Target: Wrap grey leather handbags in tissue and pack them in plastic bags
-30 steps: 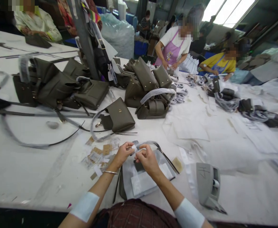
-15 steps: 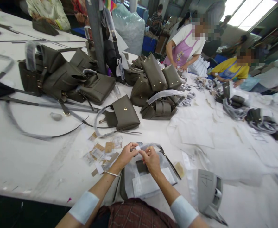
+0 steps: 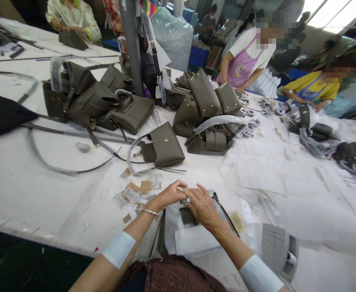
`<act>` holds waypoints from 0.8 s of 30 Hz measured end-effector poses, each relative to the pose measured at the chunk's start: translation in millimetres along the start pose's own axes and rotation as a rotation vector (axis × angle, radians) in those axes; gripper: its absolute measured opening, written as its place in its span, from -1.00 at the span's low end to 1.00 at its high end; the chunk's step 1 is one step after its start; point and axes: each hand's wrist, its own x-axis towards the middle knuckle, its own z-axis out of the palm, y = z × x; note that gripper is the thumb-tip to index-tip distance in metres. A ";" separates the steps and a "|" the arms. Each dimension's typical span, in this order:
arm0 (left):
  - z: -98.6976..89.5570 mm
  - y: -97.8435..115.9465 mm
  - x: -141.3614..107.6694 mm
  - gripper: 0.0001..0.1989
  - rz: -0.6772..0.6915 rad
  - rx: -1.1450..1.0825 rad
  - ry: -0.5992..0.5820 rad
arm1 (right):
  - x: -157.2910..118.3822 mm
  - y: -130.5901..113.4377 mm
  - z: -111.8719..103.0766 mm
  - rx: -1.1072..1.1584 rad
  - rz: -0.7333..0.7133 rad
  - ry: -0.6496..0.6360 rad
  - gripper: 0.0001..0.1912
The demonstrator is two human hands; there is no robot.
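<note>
In front of me a handbag point(image 3: 162, 239) lies covered in clear plastic and pale sheeting, with a white packet point(image 3: 196, 240) on it and a dark strap with a metal fitting along its right side. My left hand point(image 3: 172, 193) is at the far edge of the bag, thumb and fingers curled together; what they hold is hidden. My right hand point(image 3: 202, 206) reaches over the bag's top beside it, fingers stretched out and touching the left fingertips. Brown and white tags point(image 3: 145, 187) lie scattered left of my left hand.
Beyond my hands lies an olive bag point(image 3: 168, 145) with a gold emblem, and behind it are piles of bags point(image 3: 202, 93). A grey tape dispenser point(image 3: 277, 247) stands at the right. A metal post point(image 3: 134, 48) rises from the table. Co-workers point(image 3: 246, 61) are across it.
The small white piece between my fingertips is no longer visible. My right hand has opened out from a pinch. The view has shifted slightly left, so everything sits further right.
</note>
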 end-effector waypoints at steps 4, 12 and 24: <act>-12.3 -0.5 9.1 -0.51 0.076 0.071 0.222 | 7.0 36.3 -5.9 -0.078 0.089 -0.208 -0.63; -105.0 -24.7 -31.1 -0.69 0.059 0.325 0.719 | 18.1 83.0 6.0 -0.220 0.350 -0.134 -0.38; -102.6 -105.8 -112.8 -0.88 -0.099 0.758 0.692 | -65.5 -44.6 75.7 -0.015 0.117 -0.158 -0.27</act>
